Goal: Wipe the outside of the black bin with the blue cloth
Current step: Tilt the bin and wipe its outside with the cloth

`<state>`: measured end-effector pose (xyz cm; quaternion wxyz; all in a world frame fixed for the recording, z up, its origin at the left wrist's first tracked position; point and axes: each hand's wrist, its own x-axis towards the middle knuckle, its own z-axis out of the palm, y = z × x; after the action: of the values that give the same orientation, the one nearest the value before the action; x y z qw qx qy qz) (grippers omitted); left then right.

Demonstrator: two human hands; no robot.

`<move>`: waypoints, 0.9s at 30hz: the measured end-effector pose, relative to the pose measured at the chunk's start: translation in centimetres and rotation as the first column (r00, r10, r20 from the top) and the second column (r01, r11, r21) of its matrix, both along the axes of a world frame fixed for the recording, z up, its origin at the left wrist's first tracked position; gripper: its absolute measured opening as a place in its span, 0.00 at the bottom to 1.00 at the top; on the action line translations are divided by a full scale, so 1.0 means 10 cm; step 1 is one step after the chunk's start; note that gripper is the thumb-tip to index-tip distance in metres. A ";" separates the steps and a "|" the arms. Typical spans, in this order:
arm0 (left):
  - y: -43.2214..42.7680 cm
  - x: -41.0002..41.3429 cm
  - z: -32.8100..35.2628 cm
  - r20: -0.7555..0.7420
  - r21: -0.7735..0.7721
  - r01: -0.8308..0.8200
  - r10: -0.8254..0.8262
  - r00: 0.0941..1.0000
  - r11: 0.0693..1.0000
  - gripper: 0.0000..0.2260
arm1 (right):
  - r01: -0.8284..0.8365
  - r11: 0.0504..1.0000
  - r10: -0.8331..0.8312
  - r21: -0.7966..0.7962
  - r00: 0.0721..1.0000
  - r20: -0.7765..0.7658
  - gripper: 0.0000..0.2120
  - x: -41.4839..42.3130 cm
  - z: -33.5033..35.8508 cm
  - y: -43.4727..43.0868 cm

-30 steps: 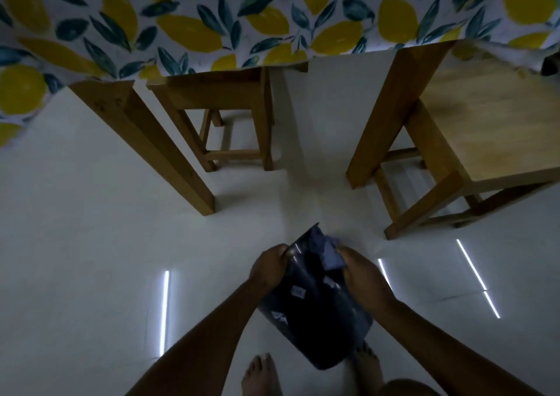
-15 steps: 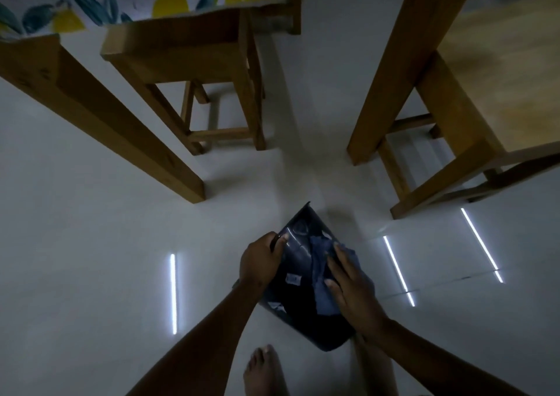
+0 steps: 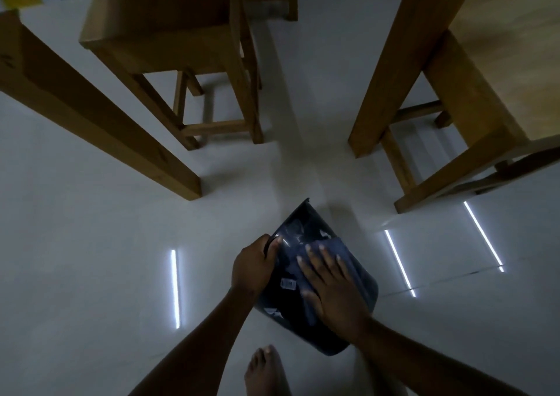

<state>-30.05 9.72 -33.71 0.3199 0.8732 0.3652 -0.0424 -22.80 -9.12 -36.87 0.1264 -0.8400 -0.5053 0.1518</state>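
Two hands work the black bin [image 3: 315, 277], which is tilted above the pale glossy floor [image 3: 91, 259]: the left hand [image 3: 254, 267] is closed on its rim, and the right hand [image 3: 333, 286] presses the blue cloth [image 3: 339, 248] flat, fingers spread, against its side. Small white labels on the bin are too blurred to read. Wooden stools [image 3: 181, 41] and desk legs [image 3: 91, 117] stand beyond.

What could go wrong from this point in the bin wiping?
1. The black bin is held tilted by the left hand gripping its rim alone; pressure from the right hand could twist it loose.
2. The blue cloth lies flat under spread fingers rather than being gripped, so it may slide or bunch and miss patches.
3. A bare foot sits just below the bin; a dropped bin could land on it.
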 end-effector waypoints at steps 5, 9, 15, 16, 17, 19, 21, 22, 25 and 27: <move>0.01 -0.03 -0.02 0.022 -0.073 -0.023 0.025 0.999 0.997 0.15 | 0.340 0.940 -0.333 -0.032 0.894 -0.298 0.32 0.52 -0.04 0.24; 0.03 -0.07 -0.04 0.003 -0.082 -0.030 0.030 1.000 0.996 0.14 | 0.165 0.984 -0.170 -0.067 0.983 -0.066 0.31 0.05 0.03 0.01; 0.02 0.03 0.00 -0.001 -0.075 -0.017 0.017 1.000 0.997 0.15 | 0.334 0.941 -0.336 -0.063 0.887 -0.317 0.30 0.54 -0.05 0.37; 0.02 0.03 0.01 -0.007 -0.089 -0.019 0.018 1.000 0.996 0.15 | 0.371 0.925 -0.378 -0.087 0.867 -0.325 0.31 0.53 -0.04 0.33; 0.02 0.03 0.02 -0.018 -0.104 -0.023 0.021 1.000 0.994 0.16 | 0.370 0.922 -0.387 -0.112 0.887 -0.253 0.31 0.45 -0.03 0.26; 0.02 0.01 0.01 -0.035 -0.125 -0.024 0.020 0.999 0.992 0.16 | 0.230 0.968 -0.239 -0.097 0.966 -0.096 0.29 0.14 0.04 0.09; 0.04 0.01 0.01 -0.038 -0.122 -0.028 0.024 0.999 0.992 0.16 | 0.069 0.995 -0.074 -0.076 0.995 -0.060 0.28 -0.03 0.01 0.04; 0.05 0.02 0.00 -0.030 -0.117 -0.028 0.025 0.999 0.993 0.16 | 0.000 0.998 -0.003 -0.060 0.999 -0.052 0.28 0.02 -0.02 0.11; 0.04 0.12 0.04 -0.041 -0.117 -0.018 0.013 0.999 0.993 0.17 | 0.132 0.990 -0.138 -0.049 0.976 -0.171 0.27 0.45 -0.12 0.39; 0.04 0.18 0.05 -0.044 -0.125 -0.021 0.016 0.999 0.992 0.18 | 0.285 0.957 -0.291 -0.060 0.917 -0.274 0.30 0.62 -0.17 0.30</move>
<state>-28.29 10.08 -33.20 0.3665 0.8469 0.3767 -0.0808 -16.63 -6.14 -38.56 0.2096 -0.8764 -0.3518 0.2534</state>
